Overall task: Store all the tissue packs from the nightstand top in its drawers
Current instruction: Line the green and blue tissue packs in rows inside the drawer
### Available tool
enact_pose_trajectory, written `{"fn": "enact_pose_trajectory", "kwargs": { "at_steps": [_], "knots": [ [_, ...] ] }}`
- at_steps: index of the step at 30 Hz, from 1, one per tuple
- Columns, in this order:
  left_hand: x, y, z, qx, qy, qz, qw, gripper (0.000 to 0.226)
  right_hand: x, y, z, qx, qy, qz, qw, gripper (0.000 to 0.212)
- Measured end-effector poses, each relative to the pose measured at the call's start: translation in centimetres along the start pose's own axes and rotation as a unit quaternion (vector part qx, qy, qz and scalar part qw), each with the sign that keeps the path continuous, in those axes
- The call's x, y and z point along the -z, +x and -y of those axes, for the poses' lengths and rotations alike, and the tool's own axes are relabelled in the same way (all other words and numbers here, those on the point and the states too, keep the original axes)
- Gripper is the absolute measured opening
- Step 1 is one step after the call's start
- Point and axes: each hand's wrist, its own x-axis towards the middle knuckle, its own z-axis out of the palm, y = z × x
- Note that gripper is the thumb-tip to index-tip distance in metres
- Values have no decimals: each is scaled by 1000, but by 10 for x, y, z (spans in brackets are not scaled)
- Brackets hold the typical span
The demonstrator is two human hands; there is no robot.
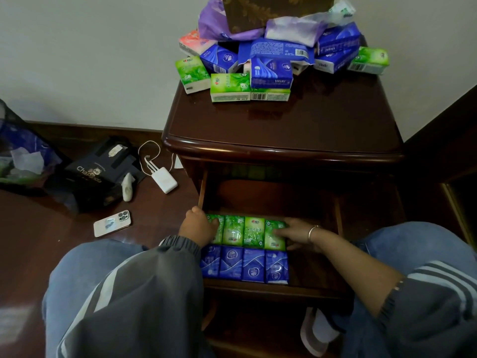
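While squaring green tissue packs [244, 232] in drawer [271, 290], right grip [296, 233] flat/released, left grip [198, 226] can't tell. Nxt: grab from tabletop pile [271, 71], 12 o'clock.

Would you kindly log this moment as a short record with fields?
drawer: open, four green tissue packs in the farther row, four blue tissue packs in the nearer row
left hand: on the leftmost green pack
right hand: fingers flat on the rightmost green pack
nightstand top: pile of tissue packs not yet stored
floor: phone, power bank
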Motion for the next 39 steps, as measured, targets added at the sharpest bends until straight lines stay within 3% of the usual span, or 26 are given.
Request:
{"fn": "enact_pose_trajectory", "kwargs": {
  "at_steps": [5, 8, 11, 14, 16, 26, 32, 35, 39],
  "knots": [
    [-1, 1, 1, -2, -2, -3, 1000, 53, 0, -1, -4, -26, 133, 44, 990, 44],
    [0, 1, 3, -2, -6, -1, 1000, 52, 3, -6, -7, -67, 234, 41, 969, 57],
    [-1, 2, 3, -3, -8, 0, 1000, 53, 5, -11, -14, -136, 219, 7, 966, 72],
    [0, 2, 2, 0, -7, 1, 1000, 54, -5, -18, -18, -197, 262, 60, 943, 80],
    [-1, 2, 1, 1, -6, 1, 1000, 54, -15, -22, -16, -190, 286, 96, 934, 76],
    [0, 5, 2, -8, -7, -6, 1000, 49, -21, -34, -27, -128, 258, 154, 945, 87],
    [-1, 2, 3, -6, -8, -12, 1000, 48, -19, -43, -27, -116, 196, 94, 969, 79],
    [0, -2, 4, 0, -18, -12, 1000, 46, -11, -58, -19, -47, 62, 32, 996, 70],
    [9, -3, 1, -20, -43, -48, 998, 39, 9, -91, 1, 50, -28, -11, 998, 66]
  ]
}}
